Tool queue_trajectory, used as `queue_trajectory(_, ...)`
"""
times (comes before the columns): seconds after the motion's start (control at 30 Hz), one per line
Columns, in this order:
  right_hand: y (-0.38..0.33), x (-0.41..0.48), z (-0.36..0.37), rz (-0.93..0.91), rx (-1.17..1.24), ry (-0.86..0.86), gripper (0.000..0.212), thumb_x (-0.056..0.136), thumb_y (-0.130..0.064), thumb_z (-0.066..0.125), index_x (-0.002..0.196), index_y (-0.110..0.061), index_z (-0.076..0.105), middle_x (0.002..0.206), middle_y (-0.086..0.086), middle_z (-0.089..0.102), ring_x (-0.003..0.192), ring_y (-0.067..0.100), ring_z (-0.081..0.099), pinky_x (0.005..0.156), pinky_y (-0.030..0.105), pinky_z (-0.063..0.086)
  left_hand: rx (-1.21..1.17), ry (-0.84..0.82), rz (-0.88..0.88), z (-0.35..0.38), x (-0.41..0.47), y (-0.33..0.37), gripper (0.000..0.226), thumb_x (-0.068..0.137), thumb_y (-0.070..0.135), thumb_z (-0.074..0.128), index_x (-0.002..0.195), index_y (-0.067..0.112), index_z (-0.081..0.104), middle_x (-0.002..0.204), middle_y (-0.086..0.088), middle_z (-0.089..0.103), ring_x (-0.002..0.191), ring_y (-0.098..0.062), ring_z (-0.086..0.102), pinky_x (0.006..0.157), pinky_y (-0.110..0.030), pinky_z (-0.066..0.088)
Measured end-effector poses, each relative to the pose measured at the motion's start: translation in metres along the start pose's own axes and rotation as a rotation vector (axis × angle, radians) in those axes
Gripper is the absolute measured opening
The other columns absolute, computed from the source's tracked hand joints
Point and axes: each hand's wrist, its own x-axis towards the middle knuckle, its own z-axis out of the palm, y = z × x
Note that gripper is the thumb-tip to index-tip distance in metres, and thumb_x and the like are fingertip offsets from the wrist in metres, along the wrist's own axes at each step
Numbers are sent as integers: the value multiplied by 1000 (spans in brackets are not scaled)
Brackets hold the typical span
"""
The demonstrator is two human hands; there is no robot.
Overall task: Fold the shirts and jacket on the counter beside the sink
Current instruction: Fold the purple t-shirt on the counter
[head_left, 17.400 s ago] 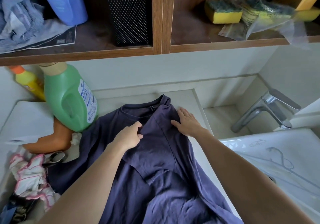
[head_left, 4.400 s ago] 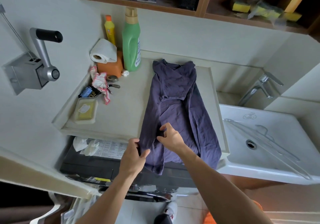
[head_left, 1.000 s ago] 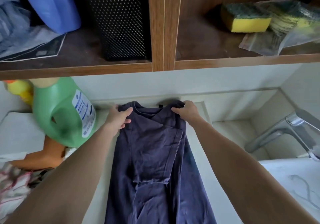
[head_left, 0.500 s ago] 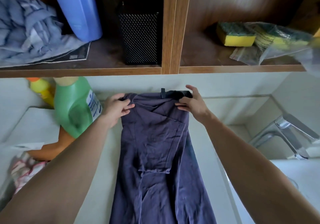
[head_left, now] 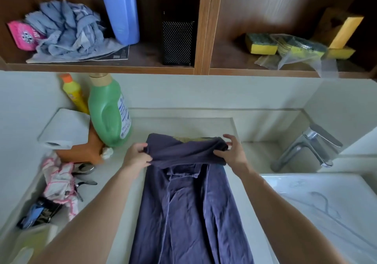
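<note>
A dark purple shirt (head_left: pixel 189 206) lies lengthwise on the pale counter (head_left: pixel 122 174), its sides folded in to a narrow strip. Its collar end is lifted off the counter and turned over toward me. My left hand (head_left: pixel 136 157) pinches the left corner of that raised end. My right hand (head_left: pixel 230 153) pinches the right corner between thumb and fingers, the other fingers spread. The shirt's lower part runs out of view at the bottom edge.
A green detergent bottle (head_left: pixel 108 112), yellow bottle (head_left: pixel 75 94), paper roll (head_left: pixel 63 131), orange box (head_left: pixel 85 151) and pink-white cloth (head_left: pixel 59 180) crowd the counter's left. Sink (head_left: pixel 326 206) and faucet (head_left: pixel 308 147) lie right. Shelf (head_left: pixel 200 69) overhead holds sponges (head_left: pixel 263 43) and a blue bottle (head_left: pixel 120 10).
Both hands have lifted the collar end off the back of the counter and drawn it toward me, doubling it over the shirt's body. My head has pulled back, showing more shelf.
</note>
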Motion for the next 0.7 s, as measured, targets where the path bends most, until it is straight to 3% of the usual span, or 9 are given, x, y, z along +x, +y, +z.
queue_trajectory(0.17,31,-20,-7,85,-316,-54,70,74,-12,82,135,-19,51,106,4,64,94,20,65,80,32,55,84,1,-53,-6,-9,-42,60,77,-27,54,129,2,51,126,-21,54,101,-36,58,66,-37,55)
queue_trajectory(0.23,36,-20,-5,73,-490,-86,69,73,-19,83,134,-16,51,116,10,64,105,27,62,90,38,53,198,18,-36,-6,-9,-50,56,77,-23,55,127,4,53,126,-23,57,102,-39,62,73,-45,59)
queue_trajectory(0.3,31,-16,-5,81,-677,-150,70,72,-28,84,131,-15,49,122,12,58,109,30,59,92,40,51,354,8,-30,-9,-8,-48,54,78,-15,58,127,7,54,126,-18,57,103,-36,61,82,-44,57)
queue_trajectory(0.4,10,-1,-3,126,-741,-137,94,73,-52,80,146,-16,32,136,14,41,125,35,48,104,46,44,721,89,62,-10,-4,-31,52,79,9,69,128,12,52,129,-16,49,117,-35,52,97,-37,44)
queue_trajectory(0.47,-5,6,8,-55,-604,23,78,87,-53,66,149,-19,35,143,10,41,129,32,46,107,45,41,748,220,349,-5,-4,-18,46,83,14,70,126,12,55,128,-15,51,122,-35,49,104,-39,39)
queue_trajectory(0.57,-10,7,44,-470,-582,61,40,101,-26,51,139,-14,53,144,8,50,128,33,51,105,46,43,721,101,748,18,-7,-6,43,86,-1,64,127,12,59,133,-10,55,127,-31,50,109,-37,39)
queue_trajectory(0.63,6,5,66,-576,-780,-33,41,103,-25,45,143,-16,49,152,8,44,143,31,36,115,47,31,917,-61,810,32,-5,-10,54,89,13,67,140,17,52,152,-8,42,142,-26,36,116,-43,32)
queue_trajectory(0.7,32,6,70,-523,-999,-96,50,106,-39,32,153,-24,34,162,5,26,152,25,16,122,46,13,1212,-185,730,35,1,-28,73,93,44,60,155,27,27,166,-3,13,153,-20,9,122,-47,17)
